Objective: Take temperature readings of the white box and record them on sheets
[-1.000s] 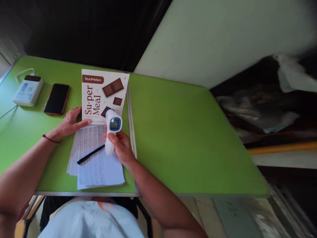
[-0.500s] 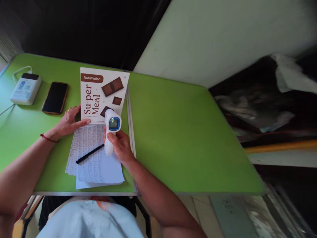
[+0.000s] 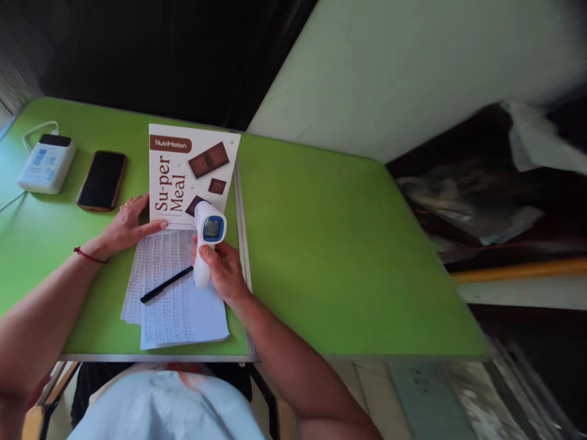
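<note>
Green table, white corded block, dark phone, papers, printed box

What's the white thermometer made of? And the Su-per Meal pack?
The white thermometer looks like hard plastic with a smooth finish: its body is rounded, as if moulded. The Su-per Meal pack is probably printed card, fairly matt: flat front, straight edges, crisp pictures. Whether it's coated, I can't tell.

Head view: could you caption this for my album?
Left hand touching a NutriMotion box, right hand holding a white infrared thermometer.
</note>
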A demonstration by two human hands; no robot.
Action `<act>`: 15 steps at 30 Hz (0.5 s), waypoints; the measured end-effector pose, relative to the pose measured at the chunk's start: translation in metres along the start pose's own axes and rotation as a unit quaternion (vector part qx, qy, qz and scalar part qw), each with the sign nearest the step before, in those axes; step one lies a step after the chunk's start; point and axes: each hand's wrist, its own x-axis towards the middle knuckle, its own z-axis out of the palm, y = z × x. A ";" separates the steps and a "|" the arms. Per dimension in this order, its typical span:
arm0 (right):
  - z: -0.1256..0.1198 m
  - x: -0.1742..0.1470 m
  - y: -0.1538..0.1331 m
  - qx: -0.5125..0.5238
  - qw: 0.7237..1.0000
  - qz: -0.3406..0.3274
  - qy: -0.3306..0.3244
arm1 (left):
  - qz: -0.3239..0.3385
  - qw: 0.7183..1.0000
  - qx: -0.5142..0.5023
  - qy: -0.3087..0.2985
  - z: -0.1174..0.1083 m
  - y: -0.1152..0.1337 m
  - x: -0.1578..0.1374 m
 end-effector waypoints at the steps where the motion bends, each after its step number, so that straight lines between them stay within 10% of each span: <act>1: 0.000 0.000 0.000 -0.001 1.000 -0.001 -0.002 | 0.002 1.000 0.002 0.000 0.000 0.000 0.000; 15: 0.002 -0.001 -0.002 0.000 1.000 -0.009 -0.003 | 0.002 1.000 0.011 -0.001 0.000 -0.001 0.000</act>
